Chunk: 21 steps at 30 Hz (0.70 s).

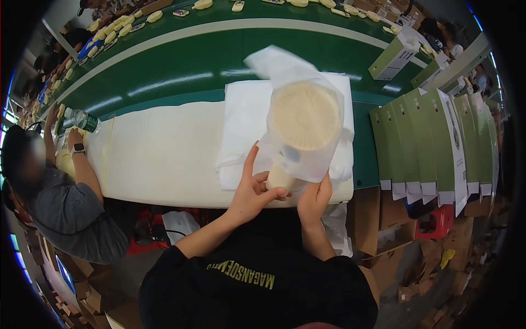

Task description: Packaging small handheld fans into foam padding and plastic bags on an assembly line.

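2 hands [247, 198] [315, 203], fan [305, 116] near table edge [164, 201]

We saw yellow capital lettering [241, 274] across the black shirt [257, 301]. On the green-and-white boxes [430, 137], we found print too small to read.

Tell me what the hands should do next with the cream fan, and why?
Perhaps the right hand should ease the cloudy bag farther down: it covers the fan's round head, but the handle sticks out, held by the left hand.
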{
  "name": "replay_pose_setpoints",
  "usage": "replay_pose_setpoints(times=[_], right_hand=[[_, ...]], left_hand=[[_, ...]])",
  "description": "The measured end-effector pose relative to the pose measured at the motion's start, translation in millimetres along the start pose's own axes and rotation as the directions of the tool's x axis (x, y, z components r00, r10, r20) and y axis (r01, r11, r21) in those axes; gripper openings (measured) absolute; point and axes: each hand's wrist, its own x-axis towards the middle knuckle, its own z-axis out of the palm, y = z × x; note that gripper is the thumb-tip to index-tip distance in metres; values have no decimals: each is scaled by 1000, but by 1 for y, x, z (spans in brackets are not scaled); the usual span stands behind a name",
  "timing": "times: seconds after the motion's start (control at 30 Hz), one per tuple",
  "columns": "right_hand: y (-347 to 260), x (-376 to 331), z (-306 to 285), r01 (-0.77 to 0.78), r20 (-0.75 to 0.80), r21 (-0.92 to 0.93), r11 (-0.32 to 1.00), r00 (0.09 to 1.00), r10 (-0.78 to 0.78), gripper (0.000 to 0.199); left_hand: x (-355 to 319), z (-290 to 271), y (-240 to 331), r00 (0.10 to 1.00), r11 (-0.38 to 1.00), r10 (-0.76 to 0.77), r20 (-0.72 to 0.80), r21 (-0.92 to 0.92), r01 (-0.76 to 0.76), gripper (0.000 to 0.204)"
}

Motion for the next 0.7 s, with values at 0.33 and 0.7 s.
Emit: replay_pose_setpoints(times=[0.33,0.7], right_hand=[[25,7,-14,648,-589,-485,587,254,-767,56],[-18,-23,-75,268,-292,202,942,935,-203,72]], left_hand=[[14,45,37,438,454,187,879,318,-832,11],[179,298,-9,-192,-361,361,912,-53,-931,78]])
